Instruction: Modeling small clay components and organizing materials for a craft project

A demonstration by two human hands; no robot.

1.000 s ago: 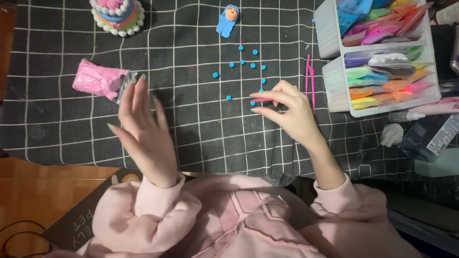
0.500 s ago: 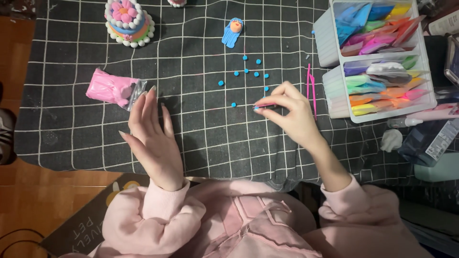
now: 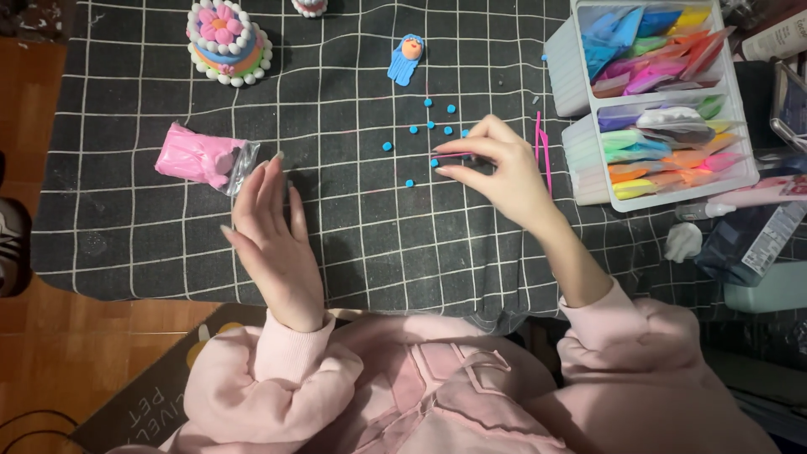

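The small blue clay balls (image 3: pixel 429 126), a scatter of tiny beads, lie loose on the black cutting mat with a white grid (image 3: pixel 353 227) that covers the counter, just in front of the right hand (image 3: pixel 496 168). That hand's grip is nearly closed, thumb and forefinger pinching a thin pink rod-like tool (image 3: pixel 454 155), whose tip sits beside the nearest bead. The left hand (image 3: pixel 273 240) holds nothing; it rests flat and open on the mat, its fingertips close to a pink block of clay in a clear plastic bag (image 3: pixel 202 156). The likeliest slip, judging from this layout, is a nudged bead: the balls are very small and unanchored, so a sideways brush of the tool or of the curled fingers could roll one off or squash it out of shape. A second pink tool (image 3: pixel 540 151) lies just right of the hand, where the wrist could knock it into the white plastic box of coloured clay packets (image 3: pixel 647 92). Further up the mat stand a small blue clay figure with an orange face (image 3: pixel 405 59) and a layered, cake-shaped clay model with a pink flower on top (image 3: pixel 225 40); both look well apart from the hands, though a loose pink sleeve (image 3: pixel 286 370) dragged across could smear soft pieces.
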